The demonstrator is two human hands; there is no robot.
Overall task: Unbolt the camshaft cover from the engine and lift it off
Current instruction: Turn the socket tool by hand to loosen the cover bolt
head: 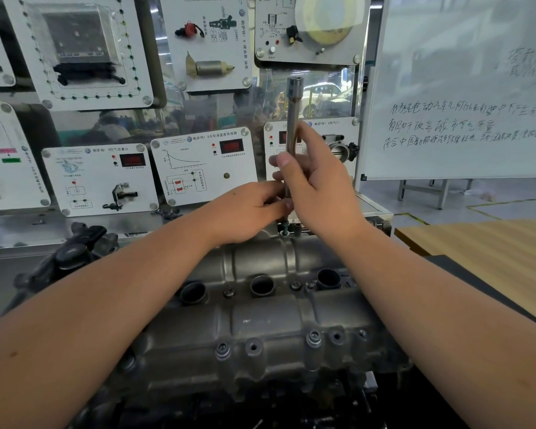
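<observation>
Head view: a long extension bar [292, 119] is held upright, socket end up, gripped by the right hand [316, 178]. Its lower end is pinched by the left hand [248, 209] above the cover [260, 323], whose long axis runs left to right.

Sensor training panels [203, 167] behind; whiteboard [464, 88] with handwriting at right; wooden tabletop [483, 243] near grey floor [508, 193].

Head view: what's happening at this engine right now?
A person is working on the far edge of the camshaft cover. The right hand grips a long socket extension held upright over a bolt there, while the left hand pinches its lower end. The cover sits on the engine, with bolts visible along its near edge.
</observation>
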